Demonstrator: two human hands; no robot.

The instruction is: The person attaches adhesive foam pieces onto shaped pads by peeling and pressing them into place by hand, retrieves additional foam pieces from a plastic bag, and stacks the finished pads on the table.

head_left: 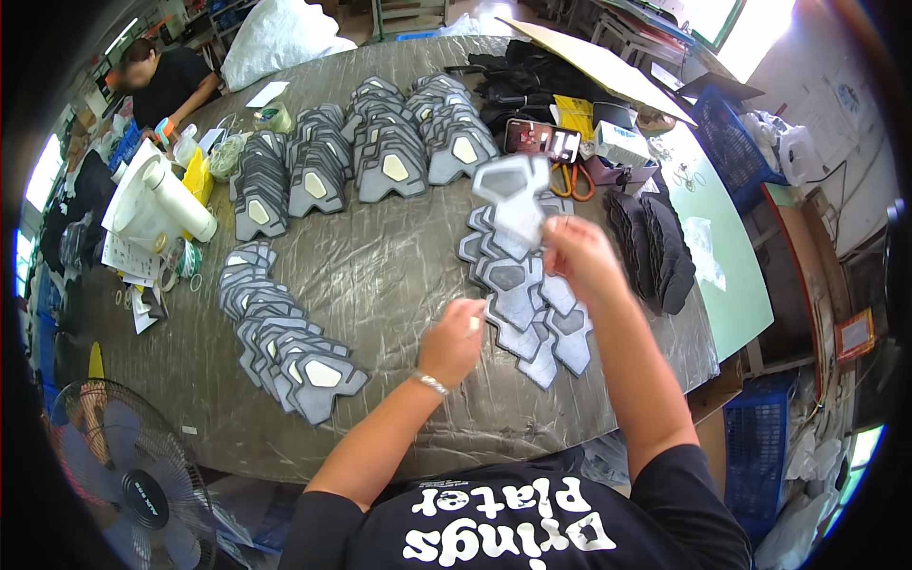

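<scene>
My right hand [581, 255] pinches a pale grey shaped piece [518, 211] by its lower edge, raised above the table and a little blurred. Beneath it lies an overlapping spread of grey angular pieces [513, 309] with dark edges. My left hand [452, 344] is closed at the left border of that spread, its fingertips bunched together; what they hold, if anything, I cannot make out. Farther left, a curved row of grey pieces [271, 332] overlaps like shingles, the nearest one showing a cream-coloured patch [325, 374].
Rows of similar pieces [389, 142] stand at the back. A phone [541, 141], orange-handled scissors [573, 180] and dark stacked pieces [655, 247] lie at the right. On the left are a white bottle [180, 201] and a fan [138, 489]. A person [171, 85] sits far left.
</scene>
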